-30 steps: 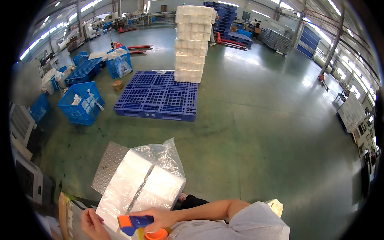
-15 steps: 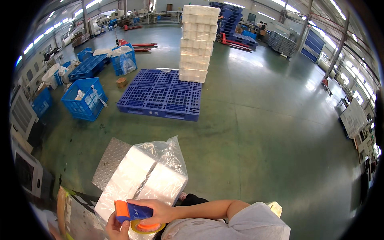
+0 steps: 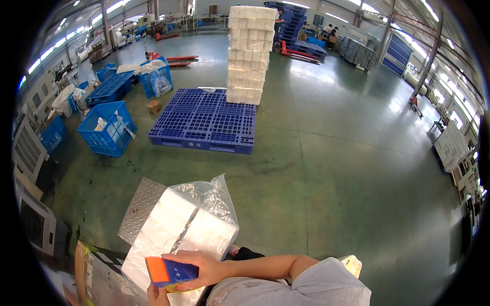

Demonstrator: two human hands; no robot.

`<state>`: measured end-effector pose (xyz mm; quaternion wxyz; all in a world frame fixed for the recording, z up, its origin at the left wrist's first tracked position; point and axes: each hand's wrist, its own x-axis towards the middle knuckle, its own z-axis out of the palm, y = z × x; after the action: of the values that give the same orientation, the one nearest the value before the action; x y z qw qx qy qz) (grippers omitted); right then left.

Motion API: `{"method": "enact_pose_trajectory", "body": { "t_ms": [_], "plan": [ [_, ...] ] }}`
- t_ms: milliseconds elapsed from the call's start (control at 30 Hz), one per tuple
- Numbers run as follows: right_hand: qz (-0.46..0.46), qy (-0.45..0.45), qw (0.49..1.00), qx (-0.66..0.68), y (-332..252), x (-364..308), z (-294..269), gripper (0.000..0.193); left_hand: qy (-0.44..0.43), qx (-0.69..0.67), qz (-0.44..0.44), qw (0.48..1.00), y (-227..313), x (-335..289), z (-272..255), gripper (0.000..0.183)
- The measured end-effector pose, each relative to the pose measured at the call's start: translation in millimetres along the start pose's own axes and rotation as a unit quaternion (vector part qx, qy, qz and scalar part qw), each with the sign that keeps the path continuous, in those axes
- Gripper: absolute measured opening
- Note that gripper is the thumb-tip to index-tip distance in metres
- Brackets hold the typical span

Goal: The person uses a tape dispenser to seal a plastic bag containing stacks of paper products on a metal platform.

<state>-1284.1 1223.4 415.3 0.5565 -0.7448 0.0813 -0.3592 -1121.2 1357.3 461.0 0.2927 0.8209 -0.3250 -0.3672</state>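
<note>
In front of me lies a clear plastic bag (image 3: pixel 220 196) around white rectangular packs (image 3: pixel 176 217), set side by side with a gap between them. My right hand (image 3: pixel 206 269) is wrapped round a blue and orange tape dispenser (image 3: pixel 176 272), held over the near end of the bag. A bit of yellow shows beneath the dispenser. My left hand (image 3: pixel 159 297) is just under the dispenser's orange front, fingers bent together; whatever is between them is hidden. The lower picture edge cuts off part of this hand.
Beneath the bag's left side is a patterned metal plate (image 3: pixel 143 209). Ahead, a blue pallet (image 3: pixel 204 120) bears a tall stack of wrapped white packs (image 3: pixel 247 56) at its far right corner. Blue crates (image 3: pixel 107 130) stand to the left, machines (image 3: pixel 35 219) along the left edge. Red pallet jacks (image 3: pixel 301 55) are farther back.
The dispenser has turned in my right hand, so its orange front faces up more and the tape roll below is mostly hidden. My left hand has shifted slightly right and lower.
</note>
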Motion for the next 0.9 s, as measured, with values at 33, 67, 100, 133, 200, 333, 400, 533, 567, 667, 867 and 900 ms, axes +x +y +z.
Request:
{"method": "enact_pose_trajectory", "body": {
  "t_ms": [33, 67, 100, 133, 200, 333, 400, 533, 567, 667, 867, 900],
  "plan": [
    [-0.024, -0.003, 1.0, -0.01, -0.5, 0.0, 0.7, 0.074, -0.019, -0.063, 0.0, 0.998, -14.1, 4.9, 1.7, 0.04],
    [-0.046, -0.003, 0.999, -0.023, -2.3, -0.7, 0.7, 0.074, -0.041, -0.127, 0.002, 0.991, -39.6, 15.6, 5.2, 0.039],
    [-0.068, -0.005, 0.997, -0.035, -3.0, -0.9, 1.4, 0.074, -0.062, -0.19, 0.002, 0.98, -54.1, 21.6, 7.2, 0.037],
    [-0.079, -0.008, 0.996, -0.048, -5.0, -0.1, 0.6, 0.074, -0.05, -0.251, 0.014, 0.967, -46.6, 17.8, 10.4, 0.03],
    [-0.06, -0.029, 0.995, -0.069, -1.9, -2.3, 1.1, 0.077, -0.045, -0.3, 0.034, 0.952, -51.3, 18.0, 14.1, 0.028],
    [-0.044, -0.041, 0.995, -0.078, 2.3, -6.3, 2.6, 0.077, -0.051, -0.327, 0.06, 0.942, -61.2, 23.7, 17.6, 0.026],
    [-0.056, -0.02, 0.996, -0.072, 3.8, -6.4, 5.3, 0.075, -0.057, -0.334, 0.07, 0.938, -65.3, 26.3, 17.8, 0.025],
    [-0.069, 0.006, 0.996, -0.053, 3.1, -4.8, 5.4, 0.074, -0.073, -0.34, 0.09, 0.933, -69.8, 31.3, 18.5, 0.023],
    [-0.068, 0.004, 0.996, -0.052, 2.9, -4.9, 5.4, 0.073, -0.063, -0.349, 0.084, 0.931, -68.6, 30.9, 19.7, 0.022],
    [-0.035, -0.016, 0.998, -0.054, 0.8, -5.5, 5.1, 0.073, 0.0, -0.312, 0.091, 0.946, -58.9, 25.4, 23.9, 0.018],
    [0.116, -0.046, 0.985, 0.123, 4.4, 4.5, 4.2, 0.076, 0.062, -0.128, 0.183, 0.973, -27.0, 8.5, 9.3, 0.009],
    [0.118, -0.05, 0.983, 0.129, 0.1, 5.9, 1.1, 0.076, 0.05, -0.167, 0.184, 0.967, -24.4, 10.3, 6.7, 0.01]
  ]
}}
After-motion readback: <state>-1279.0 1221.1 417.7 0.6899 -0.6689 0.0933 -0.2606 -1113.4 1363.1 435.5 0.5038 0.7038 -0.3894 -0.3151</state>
